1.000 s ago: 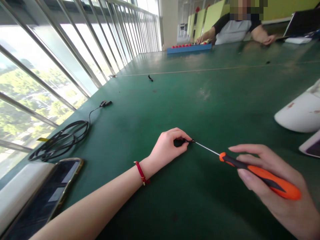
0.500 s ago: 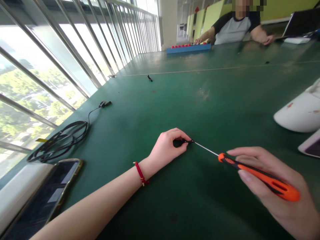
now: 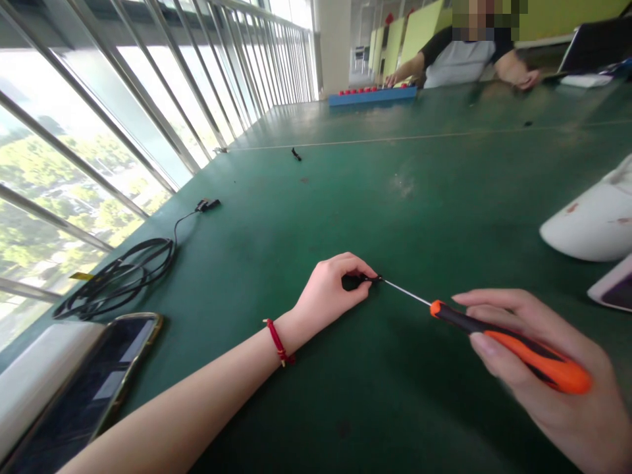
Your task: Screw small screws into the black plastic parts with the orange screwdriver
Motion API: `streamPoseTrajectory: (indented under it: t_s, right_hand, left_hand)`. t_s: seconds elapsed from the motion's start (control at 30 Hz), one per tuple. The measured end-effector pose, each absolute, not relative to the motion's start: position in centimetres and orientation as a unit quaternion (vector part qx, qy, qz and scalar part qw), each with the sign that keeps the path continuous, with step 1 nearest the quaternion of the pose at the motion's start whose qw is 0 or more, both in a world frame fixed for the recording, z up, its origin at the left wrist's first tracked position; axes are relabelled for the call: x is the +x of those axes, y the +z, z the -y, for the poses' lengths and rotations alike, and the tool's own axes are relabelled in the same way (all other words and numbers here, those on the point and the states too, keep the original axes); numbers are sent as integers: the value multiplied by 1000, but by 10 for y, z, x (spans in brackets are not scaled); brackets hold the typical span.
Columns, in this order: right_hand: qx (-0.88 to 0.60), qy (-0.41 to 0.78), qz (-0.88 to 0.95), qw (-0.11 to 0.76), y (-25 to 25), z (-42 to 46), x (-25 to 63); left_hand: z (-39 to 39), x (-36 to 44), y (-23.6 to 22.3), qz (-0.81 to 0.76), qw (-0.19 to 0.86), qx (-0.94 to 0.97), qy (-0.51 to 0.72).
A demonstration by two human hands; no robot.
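Between thumb and forefinger, my left hand (image 3: 333,286) pinches a small black piece (image 3: 368,278) low over the green table (image 3: 276,230). Most of that piece is hidden by the fingers, so its kind cannot be made out. My right hand (image 3: 548,349) is closed around the orange and black handle of a screwdriver (image 3: 523,345). The thin metal shaft points left, and its tip meets the end of the black piece. A red cord bracelet (image 3: 278,342) circles my left wrist.
A phone (image 3: 99,388) lies by a white box (image 3: 44,368) at the left, below a coiled black cable (image 3: 133,270). White objects (image 3: 592,217) stand at the right edge. Across the table a person (image 3: 464,59) sits by a blue tray (image 3: 372,97) with red pieces. A railing (image 3: 162,85) runs along the left.
The screwdriver handle has turned about its long axis in my right hand, showing a different side. My right fingers have shifted slightly. My left hand stays in place.
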State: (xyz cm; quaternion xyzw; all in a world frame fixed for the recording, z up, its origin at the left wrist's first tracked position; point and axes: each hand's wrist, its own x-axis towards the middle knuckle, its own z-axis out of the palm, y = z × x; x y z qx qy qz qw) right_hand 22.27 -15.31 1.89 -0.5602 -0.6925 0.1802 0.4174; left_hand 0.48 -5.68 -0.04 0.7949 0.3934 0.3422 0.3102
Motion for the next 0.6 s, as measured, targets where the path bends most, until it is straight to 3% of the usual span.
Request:
streamPoseTrajectory:
  t_s: [0.17, 0.33, 0.6]
  right_hand:
    - [-558, 191, 649, 480, 18, 153, 221]
    - [-535, 227, 704, 407, 21, 151, 221]
    - [-548, 196, 708, 400, 21, 149, 223]
  left_hand:
    - [57, 5, 0, -394, 311, 796, 340]
    - [58, 5, -1, -390, 309, 797, 342]
    - [62, 7, -1, -487, 198, 788, 321]
